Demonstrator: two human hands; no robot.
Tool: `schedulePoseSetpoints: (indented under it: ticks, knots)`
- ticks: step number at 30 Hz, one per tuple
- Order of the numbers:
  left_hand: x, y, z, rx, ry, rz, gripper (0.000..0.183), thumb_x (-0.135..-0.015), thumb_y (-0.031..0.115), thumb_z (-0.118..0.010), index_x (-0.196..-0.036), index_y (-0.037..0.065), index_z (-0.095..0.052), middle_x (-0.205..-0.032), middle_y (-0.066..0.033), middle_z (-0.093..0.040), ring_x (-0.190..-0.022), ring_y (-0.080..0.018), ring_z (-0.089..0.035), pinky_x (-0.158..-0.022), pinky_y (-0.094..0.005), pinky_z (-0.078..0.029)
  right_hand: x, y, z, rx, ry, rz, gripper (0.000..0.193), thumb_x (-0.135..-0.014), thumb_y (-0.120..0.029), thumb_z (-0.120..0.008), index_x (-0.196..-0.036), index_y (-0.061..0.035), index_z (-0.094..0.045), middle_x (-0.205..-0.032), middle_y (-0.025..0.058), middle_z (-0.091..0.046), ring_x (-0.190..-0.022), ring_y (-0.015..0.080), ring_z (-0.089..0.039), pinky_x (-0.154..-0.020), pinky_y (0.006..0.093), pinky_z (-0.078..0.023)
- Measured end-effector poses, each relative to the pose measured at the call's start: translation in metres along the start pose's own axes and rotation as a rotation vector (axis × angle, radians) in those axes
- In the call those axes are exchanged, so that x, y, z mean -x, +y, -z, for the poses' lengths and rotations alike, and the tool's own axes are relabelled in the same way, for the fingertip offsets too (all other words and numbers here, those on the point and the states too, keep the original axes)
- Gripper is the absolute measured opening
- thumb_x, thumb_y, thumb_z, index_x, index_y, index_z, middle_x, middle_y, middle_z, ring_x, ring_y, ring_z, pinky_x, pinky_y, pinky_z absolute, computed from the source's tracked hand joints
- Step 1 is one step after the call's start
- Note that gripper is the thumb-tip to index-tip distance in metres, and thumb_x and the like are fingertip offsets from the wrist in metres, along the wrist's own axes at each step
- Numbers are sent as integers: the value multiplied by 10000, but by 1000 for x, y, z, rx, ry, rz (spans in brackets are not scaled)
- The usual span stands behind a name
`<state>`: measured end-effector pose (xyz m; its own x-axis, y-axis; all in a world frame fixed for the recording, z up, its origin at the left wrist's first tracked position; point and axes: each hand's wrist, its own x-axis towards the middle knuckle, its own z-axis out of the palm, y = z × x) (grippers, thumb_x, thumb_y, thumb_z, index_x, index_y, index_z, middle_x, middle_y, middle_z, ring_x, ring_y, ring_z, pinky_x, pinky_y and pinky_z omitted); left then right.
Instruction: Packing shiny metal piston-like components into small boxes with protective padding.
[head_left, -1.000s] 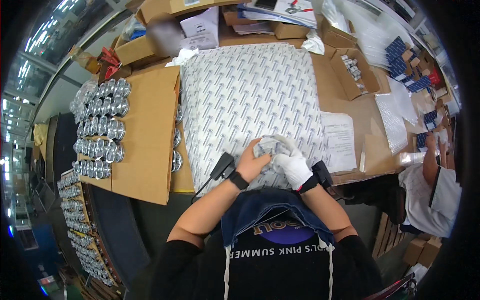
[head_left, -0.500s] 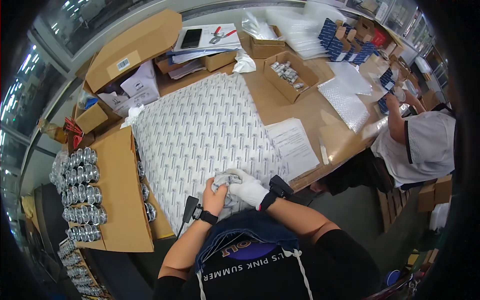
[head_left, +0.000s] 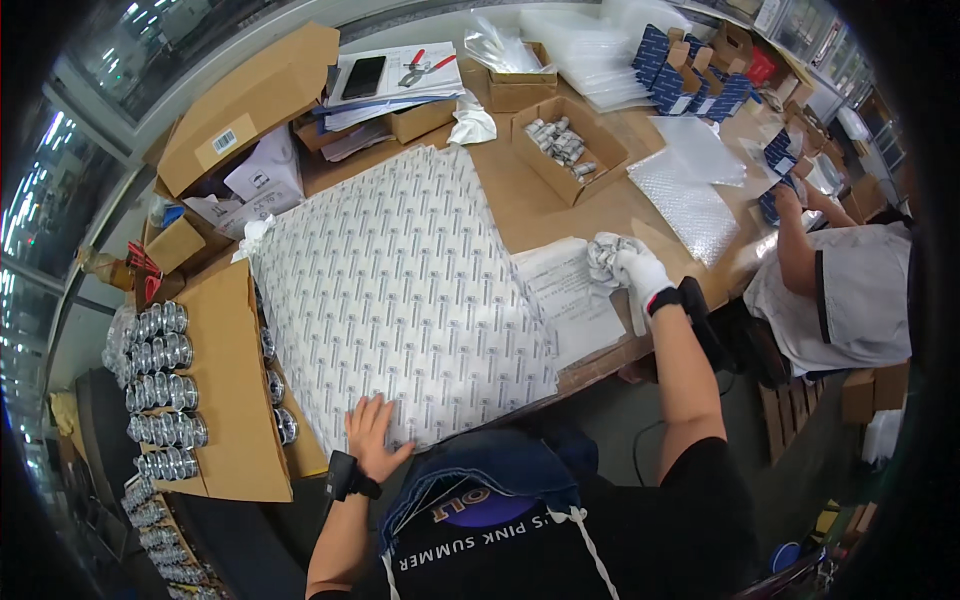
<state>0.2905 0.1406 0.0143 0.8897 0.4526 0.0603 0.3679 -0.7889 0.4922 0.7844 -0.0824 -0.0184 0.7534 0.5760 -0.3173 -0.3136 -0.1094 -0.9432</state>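
Note:
My left hand [head_left: 374, 438], bare, lies with fingers spread on the near edge of a thick stack of printed white wrapping paper [head_left: 390, 280]. In a white glove, my right hand [head_left: 642, 275] grips a bundle wrapped in crumpled printed paper [head_left: 604, 258]. What is inside the wrapping is hidden. The bundle is above the printed document sheets [head_left: 568, 315] to the right of the stack; whether it touches them I cannot tell.
Shiny metal rings [head_left: 165, 390] stand in rows by a cardboard sheet [head_left: 235, 400] on the left. Farther back is an open carton [head_left: 600, 183] of small wrapped pieces. Bubble wrap [head_left: 690, 210] lies at right, near a co-worker [head_left: 840, 290]. A phone [head_left: 364, 77] and red-handled pliers [head_left: 425, 68] rest on papers.
My right hand has moved right and away from me with the wrapped bundle. My left hand has let go of the bundle and come down flat on the paper stack.

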Motion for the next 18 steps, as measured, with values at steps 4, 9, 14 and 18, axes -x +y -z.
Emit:
schedulePoseSetpoints:
  ticks: [4, 9, 14, 18]
  knots:
    - [10, 13, 10, -239, -254, 169, 809, -572, 331, -769, -1271, 101, -433, -1392, -181, -296, -1285, -401, -247, -991, -635, -173, -7, -28, -11, 115, 65, 12, 496, -737, -116, -570, -1201, 33, -481, -1083, 111, -592, -934, 164, -583, -773, 258, -477]
    - [11, 3, -3, -303, -283, 185, 842, -546, 287, -803, -1279, 111, -428, -1403, -171, -290, -1289, -405, -241, -1005, -599, -207, -50, -14, 19, 555, 153, 95, 620, -727, -316, -620, -1233, 12, -478, -1105, 162, -595, -1027, 232, -571, -834, 275, -458]
    - [14, 8, -2, -289, -290, 248, 833, -549, 255, -806, -1282, 125, -432, -1410, -160, -285, -1291, -410, -241, -1008, -580, -234, -29, -64, -13, 953, 222, 73, 642, -713, -339, -633, -1243, -12, -475, -1144, 215, -563, -1073, 303, -544, -888, 321, -435]
    - [16, 10, -4, -266, -291, 283, 821, -551, 231, -805, -1277, 126, -439, -1412, -159, -283, -1293, -414, -240, -1006, -581, -245, -38, -100, -6, 1020, 320, 433, 593, -736, -342, -609, -1238, -50, -488, -1175, 210, -545, -1101, 316, -520, -926, 371, -409]
